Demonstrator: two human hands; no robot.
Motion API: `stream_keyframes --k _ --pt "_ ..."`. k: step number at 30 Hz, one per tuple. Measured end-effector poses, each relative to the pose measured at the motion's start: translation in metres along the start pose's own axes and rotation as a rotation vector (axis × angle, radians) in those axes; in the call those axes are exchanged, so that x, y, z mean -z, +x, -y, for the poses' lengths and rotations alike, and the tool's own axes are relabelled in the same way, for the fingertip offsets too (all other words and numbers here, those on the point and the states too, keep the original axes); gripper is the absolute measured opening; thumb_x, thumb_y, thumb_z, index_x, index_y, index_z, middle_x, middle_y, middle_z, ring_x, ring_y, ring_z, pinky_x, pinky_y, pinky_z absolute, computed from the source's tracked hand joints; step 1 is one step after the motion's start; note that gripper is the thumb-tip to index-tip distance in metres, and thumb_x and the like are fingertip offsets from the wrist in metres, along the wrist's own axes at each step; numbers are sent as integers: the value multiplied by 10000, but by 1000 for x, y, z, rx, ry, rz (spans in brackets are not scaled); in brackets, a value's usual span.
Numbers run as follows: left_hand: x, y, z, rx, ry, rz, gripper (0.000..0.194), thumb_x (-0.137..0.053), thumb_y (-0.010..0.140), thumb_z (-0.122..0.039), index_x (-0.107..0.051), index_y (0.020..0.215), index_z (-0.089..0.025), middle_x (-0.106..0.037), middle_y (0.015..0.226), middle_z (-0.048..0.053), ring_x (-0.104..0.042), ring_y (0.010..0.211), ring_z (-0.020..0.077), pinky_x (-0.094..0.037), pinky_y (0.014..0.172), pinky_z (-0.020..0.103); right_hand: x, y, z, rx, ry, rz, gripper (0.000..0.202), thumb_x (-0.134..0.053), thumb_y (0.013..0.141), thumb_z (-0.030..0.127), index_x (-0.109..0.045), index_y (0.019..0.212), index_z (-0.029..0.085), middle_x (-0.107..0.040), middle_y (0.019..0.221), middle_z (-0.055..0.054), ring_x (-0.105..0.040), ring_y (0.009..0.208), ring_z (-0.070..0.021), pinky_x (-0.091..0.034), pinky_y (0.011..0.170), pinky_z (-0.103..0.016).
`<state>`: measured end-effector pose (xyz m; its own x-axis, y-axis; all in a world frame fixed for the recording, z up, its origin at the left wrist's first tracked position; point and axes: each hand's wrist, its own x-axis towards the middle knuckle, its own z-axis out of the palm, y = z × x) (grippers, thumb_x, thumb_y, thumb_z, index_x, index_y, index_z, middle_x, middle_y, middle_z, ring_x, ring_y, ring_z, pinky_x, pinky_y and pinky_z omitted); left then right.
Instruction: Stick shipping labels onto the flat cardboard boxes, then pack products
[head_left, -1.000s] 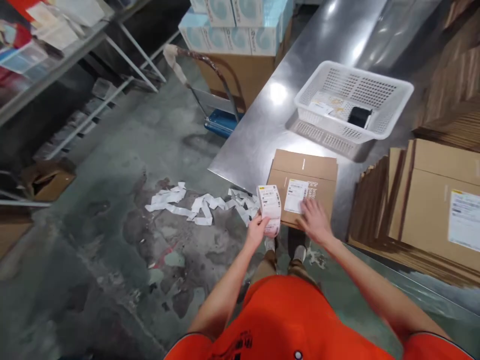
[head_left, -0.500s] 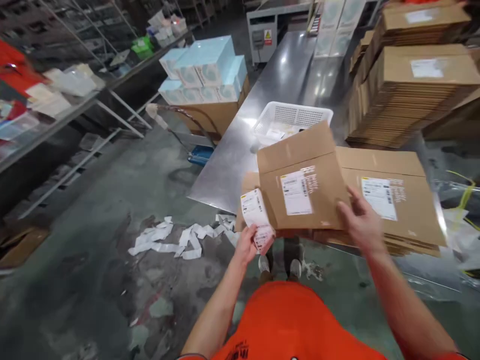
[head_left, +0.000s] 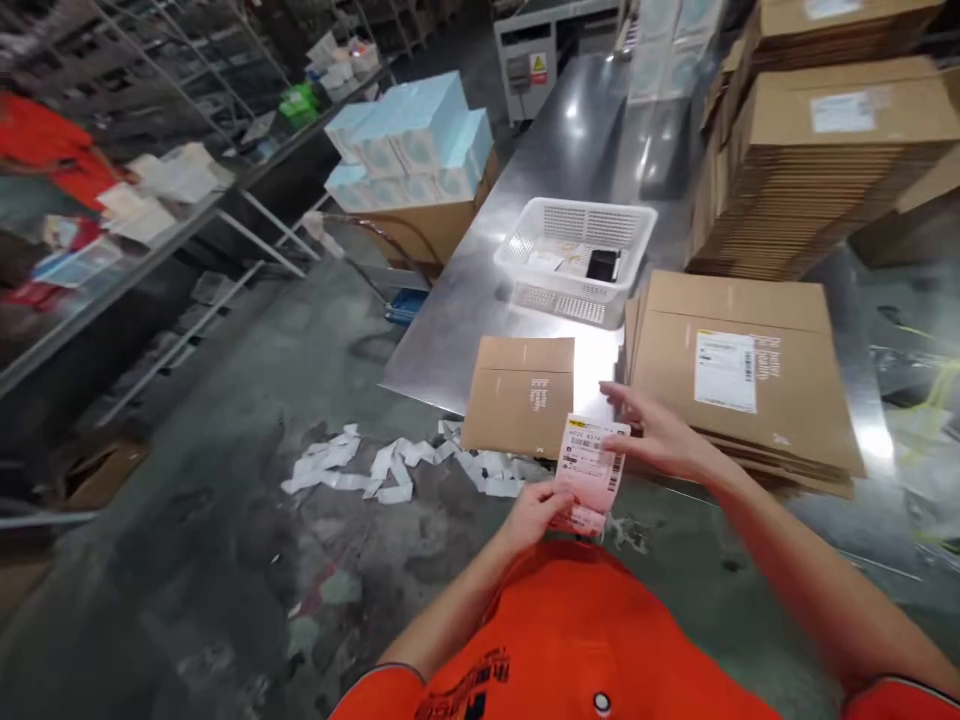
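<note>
My left hand [head_left: 534, 512] is closed on the lower part of a strip of printed shipping labels [head_left: 589, 465], held in front of my body. Close to the strip's upper right edge is my right hand [head_left: 660, 432], its fingers apart. Whether its thumb touches the label cannot be made out. Beyond the strip, a flattened carton [head_left: 510, 400] without a label lies at the table corner. To the right, a pile of flattened cartons [head_left: 802, 400] carries a white shipping label [head_left: 725, 370] on its top sheet.
A white plastic basket [head_left: 622, 235] with small items stands on the metal table [head_left: 457, 320]. Tall stacks of folded cartons [head_left: 840, 190] rise at the right. A trolley with pale blue boxes [head_left: 420, 120] stands left. Discarded paper strip [head_left: 397, 460] litters the floor.
The labelled carton from my right hand now lies on the right-hand pile, and that hand has let go. My left hand has moved right with the labels. The smaller carton is uncovered.
</note>
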<state>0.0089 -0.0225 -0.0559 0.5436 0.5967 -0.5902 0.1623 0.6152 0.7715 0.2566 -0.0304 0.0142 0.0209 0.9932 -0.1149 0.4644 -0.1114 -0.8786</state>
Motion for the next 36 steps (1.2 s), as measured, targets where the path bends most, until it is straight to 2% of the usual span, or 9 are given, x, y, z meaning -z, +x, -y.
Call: stream_keyframes --k 2,5,11,17,23,27,32,34,36 --pt "13 -8 -4 -71 -13 -21 458 -796 592 -526 -696 798 -130 -662 768 44 -593 731 179 -488 738 320 -34 23 4 -43 112 197 455 -609 765 567 -661 991 176 -682 908 -57 -610 804 -195 -507 710 -317" --pt "34 -10 -17 -268 -104 -135 613 -856 538 -375 -657 1083 -178 -667 1103 81 -591 1011 227 -455 880 309 -78 46 0 -78 165 285 444 -552 795 597 -586 669 173 -545 589 14 -494 588 -128 -397 533 -249" --pt "73 31 -23 -188 -47 -427 333 -758 622 -431 -566 615 -159 -540 553 -39 -487 553 105 -383 542 219 -141 71 -16 6 67 281 380 -531 825 558 -598 755 191 -595 663 8 -506 622 -138 -374 546 -250" --pt "121 55 34 9 -54 -413 330 -790 584 -416 -656 673 -128 -609 580 -11 -511 541 116 -386 522 226 -154 150 -56 70 -255 56 331 -448 889 458 -618 781 195 -631 746 -52 -531 704 -178 -413 664 -299" --pt "157 17 99 187 -87 -355 346 -833 532 -386 -703 664 -95 -632 560 32 -557 518 158 -444 551 280 -148 216 -76 64 -831 15 508 -572 840 452 -547 1269 182 -613 1154 -177 -514 1018 -332 -379 839 -444" --pt "179 5 90 107 -109 -461 336 -796 603 -428 -720 670 -108 -671 633 45 -611 632 197 -491 643 315 -174 213 -72 85 -833 -103 580 -479 901 370 -395 1409 105 -520 1331 -225 -470 1174 -349 -375 923 -482" --pt "197 47 31 -211 -114 -625 157 -755 683 -280 -763 798 -172 -727 1030 69 -608 1066 253 -457 941 339 -233 178 -68 273 -724 -13 581 -433 918 400 -425 1376 42 -405 1460 -227 -286 1385 -351 -201 1113 -558" --pt "195 60 17 -268 -116 -589 103 -757 675 -193 -763 777 -184 -708 1117 76 -542 1210 255 -394 1035 343 -235 155 -74 378 -664 116 542 -438 915 403 -458 1362 96 -430 1457 -182 -283 1396 -325 -202 1129 -544" --pt "191 64 14 -290 -126 -571 115 -761 660 -146 -761 767 -185 -704 1136 79 -513 1257 251 -356 1076 346 -220 131 -86 270 -620 25 473 -428 913 381 -511 1311 140 -466 1428 -162 -326 1369 -320 -259 1108 -533"
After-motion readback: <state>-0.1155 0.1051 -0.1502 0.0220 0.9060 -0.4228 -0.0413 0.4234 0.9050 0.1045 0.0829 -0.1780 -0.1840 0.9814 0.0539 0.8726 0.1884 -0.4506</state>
